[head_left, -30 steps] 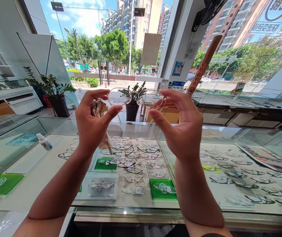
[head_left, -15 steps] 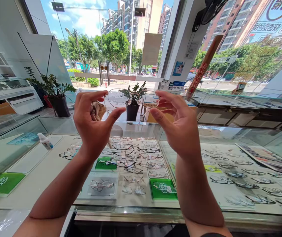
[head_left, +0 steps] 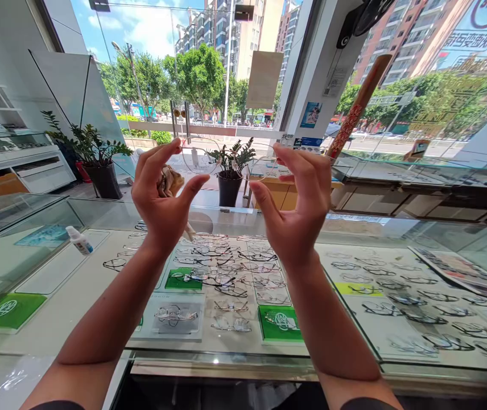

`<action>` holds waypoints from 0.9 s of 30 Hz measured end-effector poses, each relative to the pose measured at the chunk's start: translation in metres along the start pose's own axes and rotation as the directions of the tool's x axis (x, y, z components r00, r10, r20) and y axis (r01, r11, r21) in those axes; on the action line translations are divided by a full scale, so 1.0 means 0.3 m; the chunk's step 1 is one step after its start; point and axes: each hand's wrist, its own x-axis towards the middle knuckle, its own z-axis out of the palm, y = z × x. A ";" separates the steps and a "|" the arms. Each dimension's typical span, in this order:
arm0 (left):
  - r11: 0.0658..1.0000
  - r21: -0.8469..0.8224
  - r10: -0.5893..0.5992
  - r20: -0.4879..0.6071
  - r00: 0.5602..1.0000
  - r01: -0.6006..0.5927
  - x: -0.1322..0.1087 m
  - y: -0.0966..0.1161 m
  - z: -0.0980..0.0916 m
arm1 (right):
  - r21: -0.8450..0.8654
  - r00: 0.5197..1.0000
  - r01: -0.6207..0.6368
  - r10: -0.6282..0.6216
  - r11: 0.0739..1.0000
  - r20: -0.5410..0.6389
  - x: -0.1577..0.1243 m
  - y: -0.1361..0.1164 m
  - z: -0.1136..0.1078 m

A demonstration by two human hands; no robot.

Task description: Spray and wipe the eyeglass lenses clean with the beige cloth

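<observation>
At my nine o'clock a small white bottle (head_left: 79,240) lies on the glass counter (head_left: 68,296), well apart from anything I touch. The weak spot, I judge, is my left hand (head_left: 162,199). It does two jobs at once, and the crumpled beige cloth (head_left: 169,181) bunched in its palm could crowd the pinch and let the rim slide. That hand is up at eleven o'clock, wrist bent back and palm turned inward. Its forefinger arches over the left lens of the glasses (head_left: 196,158), the thumb comes up from below, and the two close lightly on the rim. The glasses hang at twelve o'clock, high above the counter and against the bright window, with a potted plant (head_left: 230,176) showing behind them. The wire is so thin that unequal pressure from my two hands could twist the frame. A loosened grip could drop it onto the glass, above the rows of display frames (head_left: 226,279). My right hand (head_left: 297,210), at one o'clock, mirrors the left, forearm rising steeply and palm inward. Its forefinger and thumb are pinched on the right end, though the frame nearly vanishes there and I cannot make out the exact contact. A thumb straying onto that lens would smear it. Far off at three o'clock a magazine (head_left: 461,267) lies flat.
</observation>
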 end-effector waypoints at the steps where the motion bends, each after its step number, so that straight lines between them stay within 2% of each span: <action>1: 1.000 -0.019 -0.010 0.010 1.000 0.010 -0.004 -0.009 0.003 | 0.004 1.000 -0.008 0.008 1.000 -0.002 -0.002 0.002 0.005; 7: 0.999 0.023 -0.040 0.011 0.999 0.040 -0.025 -0.025 0.028 | 0.056 0.999 -0.037 0.037 0.998 0.009 -0.018 0.002 0.033; 13: 0.999 -0.008 -0.052 -0.055 0.997 0.052 -0.051 -0.037 0.050 | -0.069 0.994 0.086 -0.090 0.994 -0.055 -0.029 0.002 0.062; 17: 1.000 0.014 -0.013 -0.166 0.986 0.015 -0.074 -0.028 0.053 | 0.067 0.983 0.163 -0.157 0.984 -0.090 -0.030 0.042 0.096; 23: 0.991 0.091 0.117 -0.224 0.968 -0.098 -0.069 0.008 0.036 | 0.237 0.997 0.071 -0.061 0.969 -0.049 -0.044 0.094 0.134; 27: 0.992 0.070 0.116 -0.219 0.969 -0.103 -0.063 0.035 0.029 | 0.282 0.999 0.036 -0.027 0.959 -0.036 -0.049 0.089 0.136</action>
